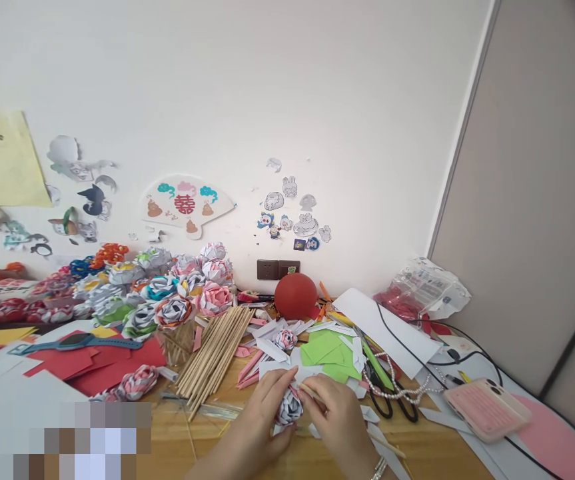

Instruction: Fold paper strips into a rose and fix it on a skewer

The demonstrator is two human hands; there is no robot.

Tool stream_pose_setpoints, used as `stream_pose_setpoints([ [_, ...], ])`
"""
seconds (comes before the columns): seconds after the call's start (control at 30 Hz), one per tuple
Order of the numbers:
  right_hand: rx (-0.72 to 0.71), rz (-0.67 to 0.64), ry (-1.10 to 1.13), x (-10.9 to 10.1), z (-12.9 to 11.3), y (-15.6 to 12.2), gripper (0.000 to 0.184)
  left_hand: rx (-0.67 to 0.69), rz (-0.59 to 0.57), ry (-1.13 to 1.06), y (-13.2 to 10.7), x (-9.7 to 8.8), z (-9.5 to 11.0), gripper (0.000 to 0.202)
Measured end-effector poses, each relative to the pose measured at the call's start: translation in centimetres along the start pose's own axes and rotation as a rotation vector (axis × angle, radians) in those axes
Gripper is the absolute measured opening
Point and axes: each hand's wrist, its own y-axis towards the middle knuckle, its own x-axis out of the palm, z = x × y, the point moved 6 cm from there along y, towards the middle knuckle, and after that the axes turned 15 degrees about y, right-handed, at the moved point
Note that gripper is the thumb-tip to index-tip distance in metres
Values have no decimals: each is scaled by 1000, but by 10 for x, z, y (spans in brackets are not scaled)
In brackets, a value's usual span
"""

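Note:
A folded paper rose (290, 408), white with dark edging, sits between my two hands at the table's near side. My left hand (262, 413) curls around its left side, fingers closed on it. At the rose's right edge, my right hand (334, 417) is closed on a thin wooden stick (388, 442), whose far part shows beyond the palm. Whether the stick's tip enters the rose is hidden by the fingers. Just behind the hands lie a small pink-and-white paper rose (286, 339), green paper squares (330, 353) and folded white strips.
Wooden sticks (217, 353) lie bundled left of the hands, beside many finished paper roses (172, 312). A red ball-like object (296, 296) stands by the wall. Black-handled scissors (392, 393), a bead string (400, 380), cables and a pink phone (488, 408) occupy the right.

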Motion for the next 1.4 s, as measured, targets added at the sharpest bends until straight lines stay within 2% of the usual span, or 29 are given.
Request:
stream_pose_setpoints([
  [0.27,-158,7,-162,-1,-12,-1,35,41,22,58,0,-2,5,81],
  [0.63,-156,-36,-89,1,-7,-4,29,49,22,34,1,-5,7,85],
  [0.87,-180,-37,-220,0,-11,0,38,72,20,92,1,-5,10,86],
  [1.23,-114,-27,-176,1,-8,-1,44,78,9,121,2,-7,12,84],
  [1.4,-165,-32,-194,1,-10,-2,43,65,-16,117,2,-4,11,85],
])
